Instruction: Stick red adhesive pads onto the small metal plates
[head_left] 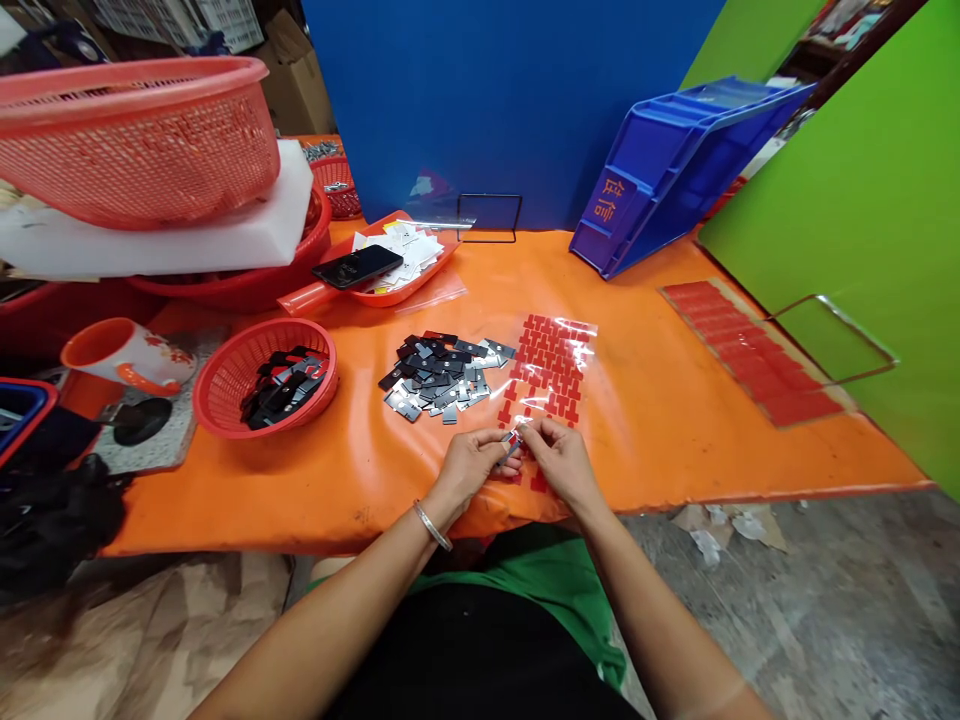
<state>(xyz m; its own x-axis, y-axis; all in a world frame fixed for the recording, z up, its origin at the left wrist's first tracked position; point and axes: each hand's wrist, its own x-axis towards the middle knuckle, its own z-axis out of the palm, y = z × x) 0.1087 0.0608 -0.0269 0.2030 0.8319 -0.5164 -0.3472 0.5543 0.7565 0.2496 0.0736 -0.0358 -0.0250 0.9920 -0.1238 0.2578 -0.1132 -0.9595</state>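
Observation:
Over the front part of the table, my left hand [474,462] pinches a small flat metal plate [511,440] with a bit of red on it. My right hand [559,458] has its thumb and forefinger closed together at the plate's upper end; what lies between those fingertips is too small to tell. Under and beyond my hands lies a clear sheet of red T-shaped stickers [551,365], with gaps in its nearer rows. To its left is a loose heap of black and silver plates [439,372].
A red basket [206,400] with black pieces stands left, beside an orange-and-white mug [105,345]. Behind are an orange scoop [405,292] with paper slips and a phone [360,267]. A blue bin [637,170] leans at the back; a red sheet [750,350] lies right.

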